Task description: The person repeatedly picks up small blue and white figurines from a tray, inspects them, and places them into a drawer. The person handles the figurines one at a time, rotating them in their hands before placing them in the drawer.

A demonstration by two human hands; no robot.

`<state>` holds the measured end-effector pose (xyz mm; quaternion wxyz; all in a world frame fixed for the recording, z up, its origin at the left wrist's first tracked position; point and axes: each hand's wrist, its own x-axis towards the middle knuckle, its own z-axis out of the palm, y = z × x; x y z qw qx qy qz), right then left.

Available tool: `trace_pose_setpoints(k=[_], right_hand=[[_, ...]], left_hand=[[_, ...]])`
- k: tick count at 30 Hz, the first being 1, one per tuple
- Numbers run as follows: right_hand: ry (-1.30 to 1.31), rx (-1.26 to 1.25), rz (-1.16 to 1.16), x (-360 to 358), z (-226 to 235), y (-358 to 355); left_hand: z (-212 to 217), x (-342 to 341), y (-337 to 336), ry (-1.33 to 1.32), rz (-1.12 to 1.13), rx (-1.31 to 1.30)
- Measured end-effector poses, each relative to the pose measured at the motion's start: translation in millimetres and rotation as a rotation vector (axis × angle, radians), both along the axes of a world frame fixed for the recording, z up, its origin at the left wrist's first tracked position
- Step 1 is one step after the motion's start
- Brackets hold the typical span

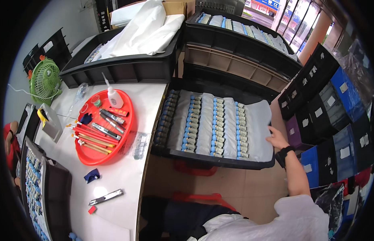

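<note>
My right hand (277, 138), with a dark band on the wrist, reaches to the right side of a black plastic tray (203, 158). Its thumb and forefinger look apart, at the edge of a white liner sheet (257, 132); whether they press on the sheet or the tray rim is hard to tell. Inside the tray, small blue-and-cream figurines (218, 126) lie in rows, with strips of white sheet (205, 124) between them. The leftmost row of figurines (165, 118) looks darker, in shade. My left hand is out of view.
Left of the tray, a white table (122, 184) bears a red oval tray (80, 150) of brushes, pens and a squeeze bottle (114, 97). A utility knife (106, 197) lies nearer. Stacked trays (235, 44) stand behind; bins (315, 112) line the right. A red stool (195, 168) is below.
</note>
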<state>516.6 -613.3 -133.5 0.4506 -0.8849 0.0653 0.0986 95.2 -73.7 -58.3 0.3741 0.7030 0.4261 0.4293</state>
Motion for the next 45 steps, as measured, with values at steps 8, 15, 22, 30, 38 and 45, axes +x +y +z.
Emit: trace_pose_setpoints(k=[8, 15, 22, 30, 38, 45], right_hand=[[0.179, -0.172, 0.270, 33.5, -10.1, 169.1], [0.211, -0.537, 0.464, 45.1, -53.5, 218.6], [0.364, -0.330, 0.458, 48.7, -63.8, 219.0], [0.501, 0.416, 0.439, 58.6, -22.9, 163.8], [0.541, -0.092, -0.197, 58.1, -62.5, 47.4], [0.754, 0.026, -0.041, 29.2, -69.8, 58.1]], left_hand=[[1.7, -1.7, -2.6, -0.051, -0.055, 0.006], [-3.4, -3.7, 0.8, -0.086, -0.085, 0.013], [-3.7, -3.4, 0.4, -0.048, -0.060, 0.011], [5.5, 4.1, -6.6, 0.071, 0.021, 0.031], [2.9, 7.2, -5.3, 0.076, 0.033, 0.032], [3.4, 6.8, -3.7, 0.073, -0.001, 0.092]])
